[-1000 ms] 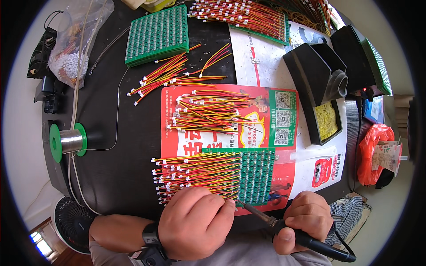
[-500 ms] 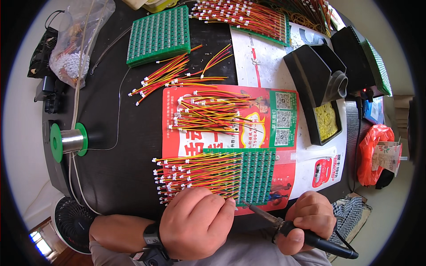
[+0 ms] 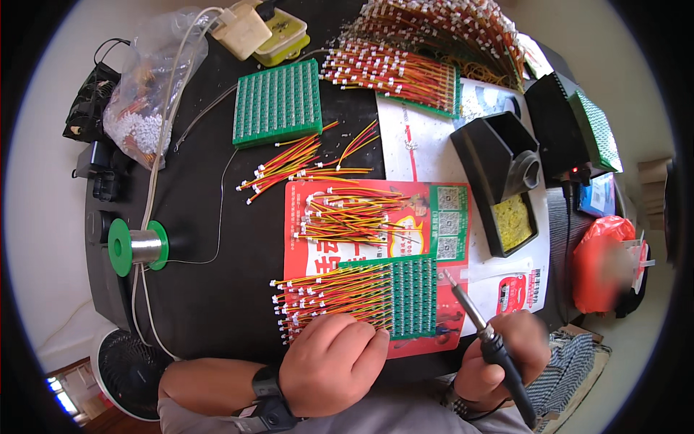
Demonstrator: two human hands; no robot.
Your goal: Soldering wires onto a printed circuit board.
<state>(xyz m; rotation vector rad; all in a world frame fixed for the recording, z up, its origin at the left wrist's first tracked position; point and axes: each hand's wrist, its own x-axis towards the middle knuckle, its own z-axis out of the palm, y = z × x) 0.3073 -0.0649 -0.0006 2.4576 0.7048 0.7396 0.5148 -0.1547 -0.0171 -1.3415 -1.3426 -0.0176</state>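
Left hand (image 3: 332,365) arched, right hand (image 3: 506,358) curled

The left hand faces back upward, fingers bent close together, its thumb hidden. Its forearm (image 3: 206,387) lies to the left of it. Well apart, the right hand closes its fingers inward, partly blurred.

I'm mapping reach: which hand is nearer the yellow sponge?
Right: the right hand, gripping the soldering iron, is below the yellow sponge in the picture; the left hand is farther away, lower left, by the circuit board.
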